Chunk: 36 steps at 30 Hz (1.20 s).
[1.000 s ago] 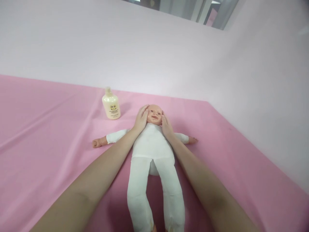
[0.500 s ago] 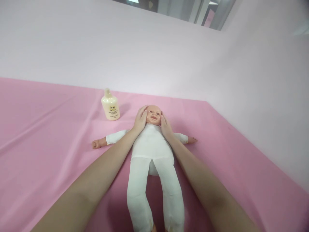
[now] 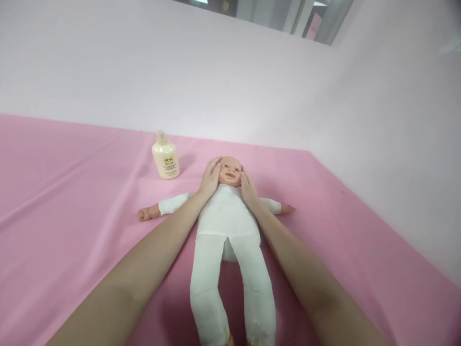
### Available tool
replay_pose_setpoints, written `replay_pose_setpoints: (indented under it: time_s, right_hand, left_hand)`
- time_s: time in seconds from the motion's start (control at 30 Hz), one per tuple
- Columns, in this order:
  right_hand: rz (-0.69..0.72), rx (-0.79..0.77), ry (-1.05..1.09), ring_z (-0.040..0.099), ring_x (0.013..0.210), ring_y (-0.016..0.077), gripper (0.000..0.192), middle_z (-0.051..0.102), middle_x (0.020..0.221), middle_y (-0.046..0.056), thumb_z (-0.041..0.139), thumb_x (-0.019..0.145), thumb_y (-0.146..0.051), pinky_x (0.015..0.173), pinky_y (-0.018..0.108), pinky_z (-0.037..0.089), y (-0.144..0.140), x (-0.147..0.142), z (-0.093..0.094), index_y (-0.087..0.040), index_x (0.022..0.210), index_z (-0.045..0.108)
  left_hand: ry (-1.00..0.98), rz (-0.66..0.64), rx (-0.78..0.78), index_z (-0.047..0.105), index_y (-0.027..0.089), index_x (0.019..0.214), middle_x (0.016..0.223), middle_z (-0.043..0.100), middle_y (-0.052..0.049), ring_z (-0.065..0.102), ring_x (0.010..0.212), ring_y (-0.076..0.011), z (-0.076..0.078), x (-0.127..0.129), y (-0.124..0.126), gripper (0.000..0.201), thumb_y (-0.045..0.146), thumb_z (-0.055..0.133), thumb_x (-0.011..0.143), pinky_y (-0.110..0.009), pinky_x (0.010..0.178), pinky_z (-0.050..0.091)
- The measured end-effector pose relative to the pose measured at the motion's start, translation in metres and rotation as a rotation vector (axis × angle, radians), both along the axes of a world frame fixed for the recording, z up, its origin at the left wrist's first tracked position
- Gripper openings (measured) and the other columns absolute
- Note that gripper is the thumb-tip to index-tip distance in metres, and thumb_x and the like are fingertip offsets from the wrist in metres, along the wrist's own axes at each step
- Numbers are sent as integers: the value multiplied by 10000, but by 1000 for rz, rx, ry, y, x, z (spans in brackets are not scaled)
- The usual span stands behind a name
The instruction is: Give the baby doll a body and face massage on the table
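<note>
Left hand laid flat and open against one side of the doll's head, right hand flat and open against the other side, fingers extended along the cheeks, cupping rather than gripping. Between them the doll, face up in a white suit, arms spread wide, legs stretched toward the camera, lying on the pink sheet. Just beyond the left hand, near the head but apart from it, a cream bottle standing upright.
</note>
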State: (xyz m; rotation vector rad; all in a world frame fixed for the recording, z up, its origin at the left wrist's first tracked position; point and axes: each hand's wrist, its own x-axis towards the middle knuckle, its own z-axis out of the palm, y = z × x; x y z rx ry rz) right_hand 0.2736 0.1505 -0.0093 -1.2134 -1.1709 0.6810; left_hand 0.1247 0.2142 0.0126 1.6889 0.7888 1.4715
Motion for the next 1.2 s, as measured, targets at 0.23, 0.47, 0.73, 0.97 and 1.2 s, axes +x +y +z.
replay_pose_setpoints:
  time_s: [0.23,0.47,0.73,0.97,1.2]
  right_hand:
    - [0,-34,12,272,1458,179,581,445,1484,-59,406,903,-585,1225,438,221,-4,-3,7,-330,1424,413]
    - [2,-41,-12,274,1458,191,566,460,1472,-64,389,911,-580,1220,451,248,-7,-4,11,-333,1420,422]
    - [-22,-63,-3,272,1458,194,589,432,1492,-66,407,901,-593,1220,454,241,-6,-2,9,-334,1430,406]
    - [-20,-66,6,290,1449,191,595,427,1498,-53,410,902,-584,1213,458,241,-4,0,8,-326,1438,390]
    - [-18,-61,-21,296,1447,188,595,431,1495,-58,388,905,-594,1207,453,257,-3,3,5,-340,1444,379]
  left_hand:
    - [7,2,-8,554,194,1236,1351,547,-89,479,1297,-185,2,0,-1,367,364,387,957,-382,1175,307]
    - [11,3,-2,553,199,1243,1358,543,-88,476,1300,-185,1,0,-1,370,366,384,959,-386,1174,311]
    - [29,10,29,555,200,1250,1358,546,-86,477,1302,-186,-2,1,2,384,386,381,963,-386,1172,316]
    - [48,4,82,539,205,1281,1369,539,-79,470,1310,-176,-8,1,8,407,402,360,973,-371,1173,313]
    - [36,3,69,542,216,1281,1380,533,-73,466,1318,-173,-11,4,10,409,410,355,974,-368,1170,322]
